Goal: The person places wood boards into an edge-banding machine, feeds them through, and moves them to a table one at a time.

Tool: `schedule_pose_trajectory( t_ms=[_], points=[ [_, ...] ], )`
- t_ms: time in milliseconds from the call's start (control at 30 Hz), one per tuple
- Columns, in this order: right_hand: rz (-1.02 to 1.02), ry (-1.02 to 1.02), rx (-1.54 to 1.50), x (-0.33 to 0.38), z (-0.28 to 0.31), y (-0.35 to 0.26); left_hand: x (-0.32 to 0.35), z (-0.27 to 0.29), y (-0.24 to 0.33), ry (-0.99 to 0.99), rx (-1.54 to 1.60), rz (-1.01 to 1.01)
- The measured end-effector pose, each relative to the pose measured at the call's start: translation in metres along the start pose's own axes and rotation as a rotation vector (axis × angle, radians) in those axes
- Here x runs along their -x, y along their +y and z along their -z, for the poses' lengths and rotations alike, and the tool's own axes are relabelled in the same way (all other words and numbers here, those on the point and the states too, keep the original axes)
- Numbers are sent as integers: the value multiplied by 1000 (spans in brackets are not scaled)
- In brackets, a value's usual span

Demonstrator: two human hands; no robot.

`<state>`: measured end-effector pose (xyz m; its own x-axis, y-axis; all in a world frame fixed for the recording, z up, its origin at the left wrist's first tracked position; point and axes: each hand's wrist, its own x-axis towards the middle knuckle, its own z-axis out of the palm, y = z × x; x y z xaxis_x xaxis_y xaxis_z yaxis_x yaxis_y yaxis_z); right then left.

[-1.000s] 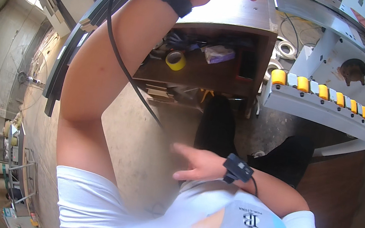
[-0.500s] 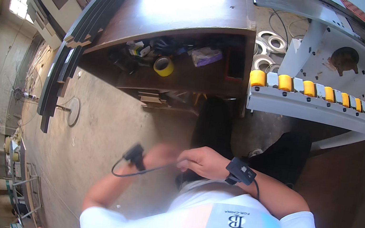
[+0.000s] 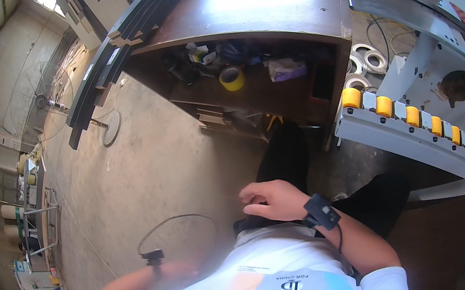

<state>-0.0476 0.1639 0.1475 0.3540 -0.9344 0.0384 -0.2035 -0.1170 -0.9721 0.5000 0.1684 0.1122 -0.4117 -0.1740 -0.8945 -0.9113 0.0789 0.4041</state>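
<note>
Now the left hand [image 3: 177,271] has dropped from the tabletop [image 3: 255,7] to the hip, grip unclear. The right hand [image 3: 272,199] stays curled at the waist, holding nothing

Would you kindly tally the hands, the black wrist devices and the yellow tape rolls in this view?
Hands: 2, left hand (blurred) and right hand
Black wrist devices: 2, the other on the left wrist
Yellow tape rolls: 1, on the bench shelf
Total: 5
</note>
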Motion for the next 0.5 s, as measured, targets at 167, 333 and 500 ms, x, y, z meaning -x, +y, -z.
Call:
schedule_pose_trajectory(
  t_ms=[167, 333, 500],
  points=[
    [-90, 148, -33, 39, 25, -15, 63, 127, 89, 356, 378, -137],
    [51, 400, 70, 84, 57, -50, 21, 221, 252, 428, 580, -564],
    [167, 733, 416, 144, 105, -103, -86, 180, 378, 69, -358, -746]
  ],
)
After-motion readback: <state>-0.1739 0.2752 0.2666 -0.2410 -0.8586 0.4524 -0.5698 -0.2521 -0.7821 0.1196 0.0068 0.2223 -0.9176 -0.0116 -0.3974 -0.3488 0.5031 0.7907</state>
